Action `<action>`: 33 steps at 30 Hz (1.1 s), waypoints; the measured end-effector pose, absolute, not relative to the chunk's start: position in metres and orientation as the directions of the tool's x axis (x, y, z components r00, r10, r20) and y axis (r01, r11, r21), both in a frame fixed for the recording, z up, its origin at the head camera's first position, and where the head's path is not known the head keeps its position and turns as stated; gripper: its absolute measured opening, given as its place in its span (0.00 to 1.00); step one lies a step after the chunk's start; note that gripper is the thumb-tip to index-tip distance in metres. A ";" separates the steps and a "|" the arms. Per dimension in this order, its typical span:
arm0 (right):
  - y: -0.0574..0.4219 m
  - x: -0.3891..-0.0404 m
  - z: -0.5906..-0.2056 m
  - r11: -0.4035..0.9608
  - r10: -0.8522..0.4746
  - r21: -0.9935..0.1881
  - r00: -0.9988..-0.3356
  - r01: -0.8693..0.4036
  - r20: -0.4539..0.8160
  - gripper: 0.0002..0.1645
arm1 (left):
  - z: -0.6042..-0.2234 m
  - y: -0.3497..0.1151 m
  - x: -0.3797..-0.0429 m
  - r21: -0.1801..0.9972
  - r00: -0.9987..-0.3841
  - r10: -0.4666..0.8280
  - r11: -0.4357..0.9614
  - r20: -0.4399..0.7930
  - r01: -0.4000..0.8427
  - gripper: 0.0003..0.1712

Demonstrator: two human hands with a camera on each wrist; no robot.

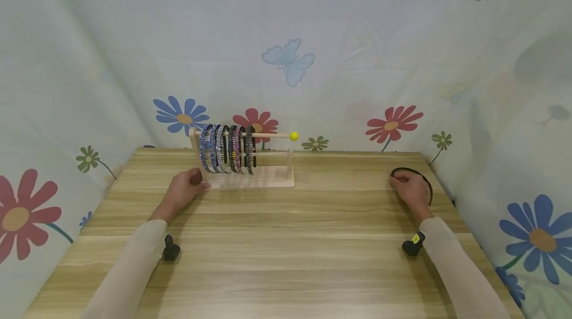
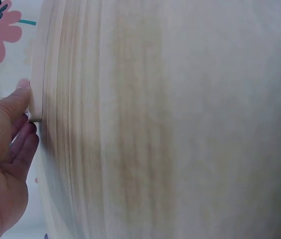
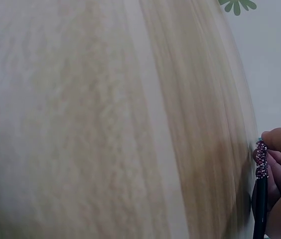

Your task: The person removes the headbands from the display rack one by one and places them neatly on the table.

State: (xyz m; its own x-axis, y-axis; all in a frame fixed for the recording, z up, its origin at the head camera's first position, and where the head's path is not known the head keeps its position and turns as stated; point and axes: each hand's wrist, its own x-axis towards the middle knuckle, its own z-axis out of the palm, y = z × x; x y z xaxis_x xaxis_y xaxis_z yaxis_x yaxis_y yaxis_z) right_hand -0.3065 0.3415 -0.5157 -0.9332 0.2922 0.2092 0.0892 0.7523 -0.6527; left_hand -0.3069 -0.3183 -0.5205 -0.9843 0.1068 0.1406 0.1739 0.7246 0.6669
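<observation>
Big wood-grain table (image 1: 286,269) here, with a pale wooden two-bar stand (image 1: 277,180) toward the back, loaded with a row of glittery blue, silver and pink headbands (image 1: 219,152), spread I guess so each shows. Left hand (image 1: 182,190) grips the stand's left end, probably steadying it; right hand (image 1: 411,190), near the table's right edge, pinches a thin black bead-trimmed headband (image 3: 261,194). Tiny yellow ball (image 1: 294,136) caps the top bar, likely a stopper.

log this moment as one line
left hand: holds wooden rack at its left end | right hand: holds dark headband, off rack | other headbands: hang on upper rod
</observation>
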 end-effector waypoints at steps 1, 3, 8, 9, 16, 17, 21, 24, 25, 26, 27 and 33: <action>0.342 -0.306 -0.515 0.754 0.292 -0.650 -0.934 0.094 0.205 0.19 | -0.521 -0.318 -0.307 0.663 -0.983 0.110 0.727 0.144 0.178 0.34; 0.342 -0.306 -0.515 0.762 0.294 -0.640 -0.935 0.103 0.199 0.18 | -0.521 -0.319 -0.306 0.662 -0.983 0.111 0.727 0.148 0.181 0.33; 0.343 -0.304 -0.510 0.775 0.292 -0.621 -0.937 0.115 0.191 0.18 | -0.520 -0.318 -0.306 0.660 -0.982 0.113 0.729 0.148 0.184 0.33; 0.343 -0.304 -0.509 0.776 0.290 -0.621 -0.938 0.115 0.189 0.19 | -0.520 -0.318 -0.306 0.660 -0.983 0.111 0.729 0.145 0.180 0.33; 0.337 -0.302 -0.491 0.744 0.289 -0.659 -0.942 0.110 0.170 0.24 | -0.518 -0.318 -0.306 0.667 -0.984 0.110 0.724 0.137 0.174 0.33; 0.334 -0.303 -0.488 0.741 0.286 -0.662 -0.944 0.109 0.165 0.25 | -0.518 -0.318 -0.306 0.669 -0.984 0.111 0.722 0.138 0.176 0.33; 0.322 -0.304 -0.474 0.736 0.209 -0.677 -0.952 0.001 0.225 0.29 | -0.517 -0.319 -0.305 0.671 -0.984 0.113 0.720 0.137 0.176 0.33; 0.309 -0.304 -0.466 0.703 0.142 -0.702 -0.944 -0.117 0.299 0.28 | -0.518 -0.320 -0.305 0.666 -0.984 0.113 0.724 0.137 0.176 0.33; 0.304 -0.304 -0.463 0.694 0.126 -0.705 -0.939 -0.147 0.319 0.26 | -0.518 -0.320 -0.305 0.667 -0.984 0.112 0.724 0.138 0.176 0.33; 0.299 -0.304 -0.461 0.684 0.110 -0.708 -0.934 -0.176 0.339 0.26 | -0.519 -0.320 -0.306 0.665 -0.984 0.111 0.725 0.141 0.178 0.33; 0.294 -0.304 -0.459 0.675 0.096 -0.709 -0.928 -0.205 0.359 0.25 | -0.519 -0.320 -0.306 0.664 -0.983 0.110 0.726 0.145 0.179 0.33; 0.258 -0.295 -0.444 0.618 0.014 -0.701 -0.887 -0.355 0.461 0.21 | -0.520 -0.319 -0.306 0.669 -0.983 0.104 0.722 0.150 0.179 0.33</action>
